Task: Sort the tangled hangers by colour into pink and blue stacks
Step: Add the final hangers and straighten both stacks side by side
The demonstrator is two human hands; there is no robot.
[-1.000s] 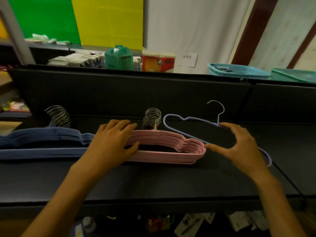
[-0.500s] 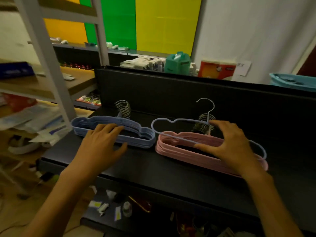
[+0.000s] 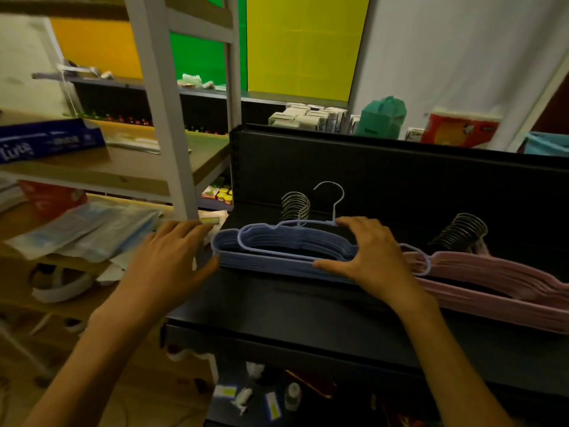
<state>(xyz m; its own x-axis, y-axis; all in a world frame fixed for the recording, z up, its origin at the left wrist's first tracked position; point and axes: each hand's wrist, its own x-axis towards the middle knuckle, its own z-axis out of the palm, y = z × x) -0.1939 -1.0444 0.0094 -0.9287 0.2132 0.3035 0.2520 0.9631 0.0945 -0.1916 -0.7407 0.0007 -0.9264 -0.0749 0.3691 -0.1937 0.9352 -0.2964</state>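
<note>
Two stacks, blue hangers beside pink hangers.

Left arm: bare, entering from the lower left and angling up toward the middle. My left hand, palm down, fingers together and extended forward, thumb spread out to the right; nothing gripped, fingers loose and uncurled.

Right arm: bare, entering from the lower right and angling up and leftward. My right hand, palm down, arched, fingers spread and curved over a single blue hanger, fingertips at its upper edge by the hook, thumb stretched left along its lower bar, so the hanger sits pinched between thumb and fingers.

Both hands level with each other, apart.
</note>
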